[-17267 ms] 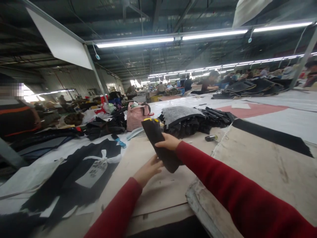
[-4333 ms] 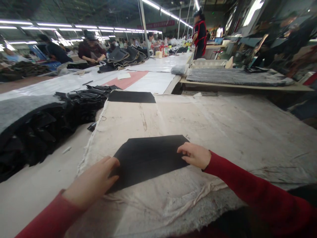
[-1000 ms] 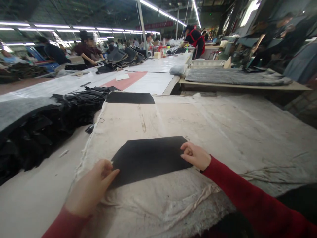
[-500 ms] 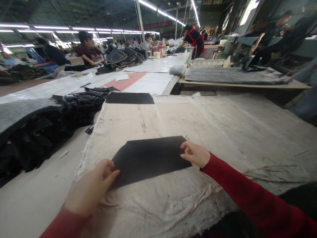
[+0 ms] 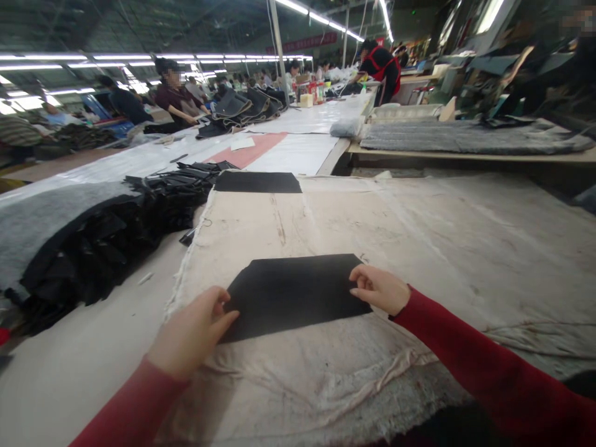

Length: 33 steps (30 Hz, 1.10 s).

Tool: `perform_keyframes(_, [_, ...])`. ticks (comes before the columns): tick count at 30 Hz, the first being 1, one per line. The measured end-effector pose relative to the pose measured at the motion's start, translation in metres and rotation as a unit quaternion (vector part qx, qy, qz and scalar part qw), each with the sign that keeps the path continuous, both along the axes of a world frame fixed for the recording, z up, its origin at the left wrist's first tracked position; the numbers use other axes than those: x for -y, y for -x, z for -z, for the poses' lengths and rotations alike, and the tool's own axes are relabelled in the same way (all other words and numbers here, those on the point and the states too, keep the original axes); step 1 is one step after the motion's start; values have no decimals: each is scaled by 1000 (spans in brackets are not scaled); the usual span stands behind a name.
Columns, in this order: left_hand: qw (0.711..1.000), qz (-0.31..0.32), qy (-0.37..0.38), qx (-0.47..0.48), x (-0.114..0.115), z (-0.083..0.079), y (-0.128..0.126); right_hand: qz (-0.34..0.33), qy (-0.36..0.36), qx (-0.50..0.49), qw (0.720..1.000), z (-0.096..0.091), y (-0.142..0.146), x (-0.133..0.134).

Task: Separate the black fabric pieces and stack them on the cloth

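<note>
A flat black fabric piece [image 5: 293,295] with slanted upper corners lies on the cream cloth-covered table [image 5: 326,230] before me. At its left edge, my left hand [image 5: 198,329] grips the border, thumb on top and fingers curled toward the edge. My right hand [image 5: 379,288] holds the opposite edge near the upper right corner, its fingers bent and closed. Both hands rest low against the cloth, and the fabric between them is spread smooth. A second black fabric piece [image 5: 258,182] lies flat at the table's far left corner.
To the left stands a long bunched row of black fabric pieces [image 5: 102,239] beside the table edge. Farther off are a white table [image 5: 307,152] with a pink strip [image 5: 261,149], and a stack of grey padding [image 5: 465,136] at right. Several people work in the background.
The whole scene has shifted slightly right in view as my head turned left. Both hands keep the same place on the black fabric piece, which looks unmoved on the table.
</note>
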State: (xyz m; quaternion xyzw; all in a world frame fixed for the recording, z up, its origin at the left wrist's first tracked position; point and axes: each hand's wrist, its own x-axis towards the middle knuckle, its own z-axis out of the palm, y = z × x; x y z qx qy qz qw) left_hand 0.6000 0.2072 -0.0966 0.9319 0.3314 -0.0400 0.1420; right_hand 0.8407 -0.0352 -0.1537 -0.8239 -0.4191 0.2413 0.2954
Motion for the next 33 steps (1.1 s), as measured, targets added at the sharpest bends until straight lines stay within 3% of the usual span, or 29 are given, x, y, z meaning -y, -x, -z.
perform_keyframes(7, [1000, -6, 13, -1, 7, -9, 1, -33, 35, 9, 999, -4, -3, -4])
perform_keyframes(17, [997, 67, 27, -42, 2, -18, -12, -35, 39, 53, 997, -9, 1, -7])
perform_keyframes(20, [996, 57, 24, -60, 1, -15, -13, -22, 31, 67, 997, -8, 5, -6])
perform_keyframes(26, [997, 45, 61, -31, -3, -4, -6, 9, -30, -13, 999, 4, 4, -3])
perform_keyframes(33, [996, 41, 67, -40, -8, 0, -6, 17, -17, -31, 999, 4, 2, -4])
